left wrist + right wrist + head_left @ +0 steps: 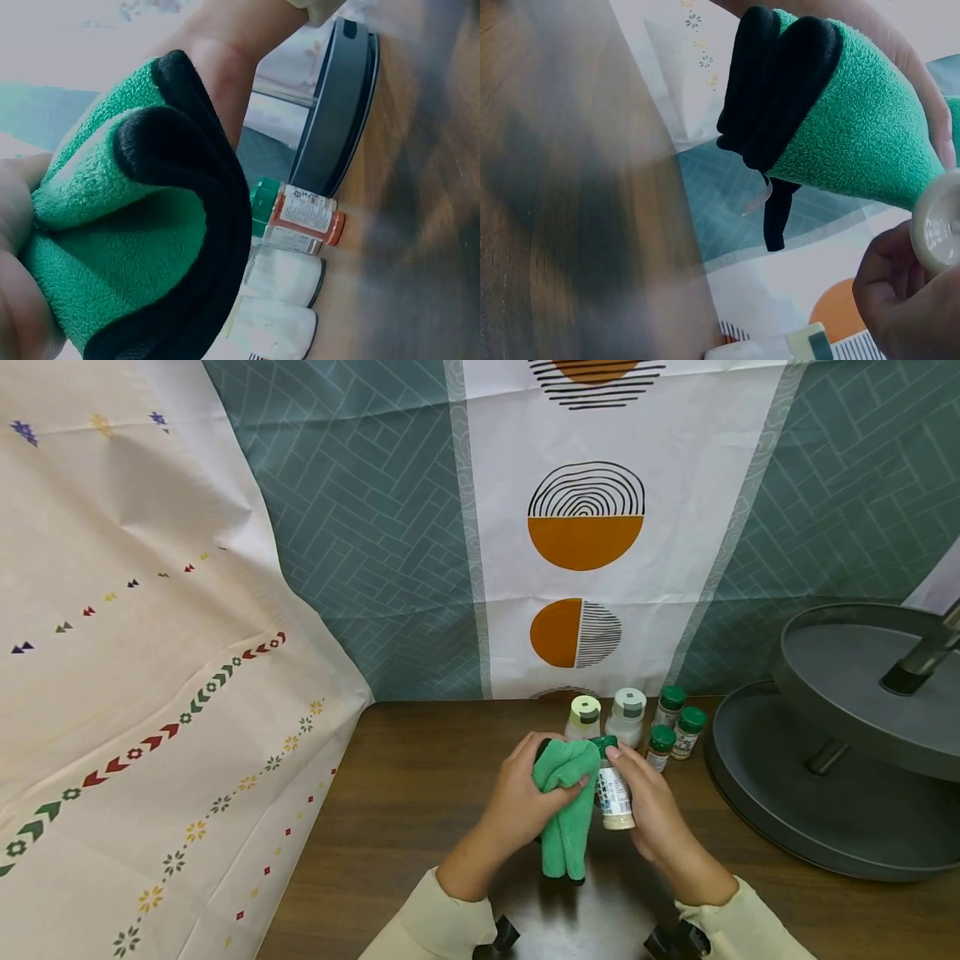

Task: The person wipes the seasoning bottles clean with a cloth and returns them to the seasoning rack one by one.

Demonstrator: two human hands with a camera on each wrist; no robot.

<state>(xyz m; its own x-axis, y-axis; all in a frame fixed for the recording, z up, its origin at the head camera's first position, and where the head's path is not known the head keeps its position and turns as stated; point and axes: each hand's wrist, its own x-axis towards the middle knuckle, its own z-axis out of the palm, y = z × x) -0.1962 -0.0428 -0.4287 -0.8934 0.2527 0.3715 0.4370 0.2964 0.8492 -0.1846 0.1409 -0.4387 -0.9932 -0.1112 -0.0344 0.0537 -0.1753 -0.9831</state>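
Green cloth and green-capped jar held close together above the table

We see a green-capped jar [615,797] in the air over the wooden tabletop [420,785], slightly tilted, with its white label facing us and pale contents showing at the base. The right hand [654,806] grasps it, with the thumb up by the cap. In the right wrist view we look at the jar's round, pale bottom, partly cut off by the edge.

Just beside the jar, to its left in the head view, is a fluffy green cloth [567,785] with black edging. The left hand [522,802] grips it, its thumb lying across the front, and the lower part of the cloth hangs down in folds. We cannot tell how firmly the cloth meets the jar.

Behind the hands we find a bottle with a pale yellow-green cap [583,723], a white-capped bottle [627,718] next to it, and three small jars with green caps [686,737] grouped to the right. Farther right stands a dark two-tier tray [840,737].

At the back hangs a teal and white fabric [367,518] with orange-and-black circle motifs; on the left drapes a cream patterned fabric [150,668]. Pale sleeves [442,918] cover both forearms.
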